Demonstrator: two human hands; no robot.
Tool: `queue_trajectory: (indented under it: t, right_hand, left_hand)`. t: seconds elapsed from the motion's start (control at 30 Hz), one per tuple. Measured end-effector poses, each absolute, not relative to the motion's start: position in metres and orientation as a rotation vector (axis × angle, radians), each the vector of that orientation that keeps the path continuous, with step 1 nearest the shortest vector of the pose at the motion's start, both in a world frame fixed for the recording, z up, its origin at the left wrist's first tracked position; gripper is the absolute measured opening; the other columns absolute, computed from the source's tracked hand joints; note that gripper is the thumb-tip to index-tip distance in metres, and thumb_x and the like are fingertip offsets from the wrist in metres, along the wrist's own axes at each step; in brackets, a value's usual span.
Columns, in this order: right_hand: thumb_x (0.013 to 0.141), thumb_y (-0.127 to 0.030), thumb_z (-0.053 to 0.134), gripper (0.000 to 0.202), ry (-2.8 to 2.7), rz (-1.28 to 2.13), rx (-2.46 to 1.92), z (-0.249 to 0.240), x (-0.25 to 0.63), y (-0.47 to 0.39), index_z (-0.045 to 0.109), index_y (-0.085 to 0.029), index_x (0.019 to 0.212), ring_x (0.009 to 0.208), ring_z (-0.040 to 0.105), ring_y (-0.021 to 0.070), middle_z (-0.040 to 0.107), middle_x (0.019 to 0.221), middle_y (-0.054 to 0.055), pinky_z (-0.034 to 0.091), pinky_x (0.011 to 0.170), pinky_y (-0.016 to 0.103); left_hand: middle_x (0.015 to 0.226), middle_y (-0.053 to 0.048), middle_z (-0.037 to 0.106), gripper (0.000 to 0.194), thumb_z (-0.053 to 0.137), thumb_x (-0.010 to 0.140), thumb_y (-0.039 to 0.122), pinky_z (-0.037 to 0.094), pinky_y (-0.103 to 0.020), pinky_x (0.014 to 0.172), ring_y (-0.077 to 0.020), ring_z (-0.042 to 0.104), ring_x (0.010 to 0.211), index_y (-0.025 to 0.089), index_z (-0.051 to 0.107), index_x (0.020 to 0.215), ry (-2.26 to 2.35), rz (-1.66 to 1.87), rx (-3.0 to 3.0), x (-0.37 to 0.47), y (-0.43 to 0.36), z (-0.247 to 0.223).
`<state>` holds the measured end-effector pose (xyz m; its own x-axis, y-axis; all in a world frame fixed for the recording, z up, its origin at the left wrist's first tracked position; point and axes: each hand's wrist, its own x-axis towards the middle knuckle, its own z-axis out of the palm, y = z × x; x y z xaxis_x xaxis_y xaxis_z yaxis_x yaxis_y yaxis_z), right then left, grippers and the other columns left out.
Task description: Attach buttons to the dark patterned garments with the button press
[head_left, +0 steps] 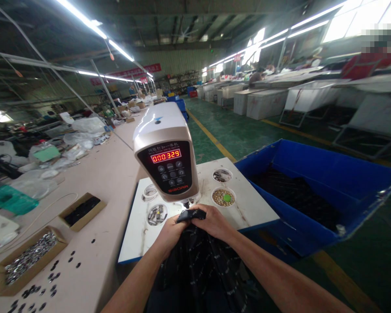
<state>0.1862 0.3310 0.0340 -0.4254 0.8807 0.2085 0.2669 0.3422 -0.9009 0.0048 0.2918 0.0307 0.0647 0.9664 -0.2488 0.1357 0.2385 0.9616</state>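
A white button-pressing machine [164,148] with a lit red display stands in the middle, its head over a white work plate [247,208]. My left hand [169,232] and my right hand [211,221] are both closed on the folded edge of a dark patterned garment [198,269], just under the machine's head. The fabric hangs down toward me between my forearms. Beside my hands, a round cup of gold-coloured fasteners [219,198] holds a green piece, and a cup of metal parts [157,214] lies on the left.
A blue bin [332,174] with dark fabric stands at the right. On the left table [101,174] are a box of silver parts [63,244], a box of black pieces [99,204], loose buttons and plastic bags. A person [371,63] is far right.
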Motion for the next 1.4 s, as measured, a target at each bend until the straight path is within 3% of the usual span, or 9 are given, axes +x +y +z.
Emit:
queue_trajectory:
  t: [0.3, 0.63, 0.83, 1.07, 1.4]
  right_hand:
    - [0.070, -0.008, 0.061, 0.043, -1.865, 1.122, -1.014, 0.033, 0.185, 0.331, 0.075, -0.023, 0.108, 0.099, 0.070, 0.0228, 0.078, 0.103, 0.001, 0.051, 0.088, 0.030]
    - [0.071, -0.013, 0.066, 0.041, -1.856, 1.164, -1.038, 0.032, 0.187, 0.328, 0.072, -0.022, 0.110, 0.099, 0.069, 0.0233, 0.076, 0.104, 0.002, 0.049, 0.090, 0.031]
    - [0.070, -0.015, 0.069, 0.047, -1.842, 1.195, -1.052, 0.028, 0.186, 0.324, 0.071, -0.022, 0.117, 0.099, 0.069, 0.0231, 0.075, 0.106, 0.002, 0.050, 0.090, 0.031]
    - [0.071, -0.017, 0.068, 0.044, -1.770, 1.151, -1.104, 0.026, 0.181, 0.309, 0.071, -0.019, 0.114, 0.096, 0.070, 0.0245, 0.076, 0.104, 0.005, 0.052, 0.090, 0.035]
    - [0.070, -0.013, 0.064, 0.049, -1.709, 1.049, -1.125, 0.026, 0.168, 0.262, 0.071, -0.021, 0.118, 0.106, 0.070, 0.0254, 0.076, 0.115, 0.006, 0.052, 0.099, 0.039]
  left_hand:
    - [0.088, -0.002, 0.073, 0.026, 0.065, 0.076, 0.036, 0.045, -0.030, 0.080, -0.0219, 0.063, 0.086, 0.016, 0.071, 0.092, 1.355, 0.888, 1.118, 0.003, 0.289, 0.034]
    - [0.095, -0.004, 0.075, 0.036, 0.063, 0.082, 0.038, 0.046, -0.033, 0.087, -0.0261, 0.065, 0.098, 0.015, 0.071, 0.110, 1.309, 0.829, 1.106, -0.001, 0.282, 0.039]
    - [0.095, -0.004, 0.075, 0.036, 0.065, 0.085, 0.042, 0.046, -0.031, 0.084, -0.0240, 0.065, 0.095, 0.015, 0.072, 0.108, 1.298, 0.834, 1.115, 0.000, 0.275, 0.040]
    - [0.089, -0.005, 0.076, 0.042, 0.080, 0.073, 0.046, 0.046, -0.028, 0.078, -0.0195, 0.067, 0.079, 0.013, 0.073, 0.098, 1.214, 0.879, 0.943, 0.003, 0.262, 0.039]
    - [0.085, -0.005, 0.076, 0.044, 0.087, 0.064, 0.041, 0.048, -0.030, 0.080, -0.0211, 0.068, 0.079, 0.012, 0.075, 0.095, 1.267, 0.976, 0.842, -0.004, 0.221, 0.038]
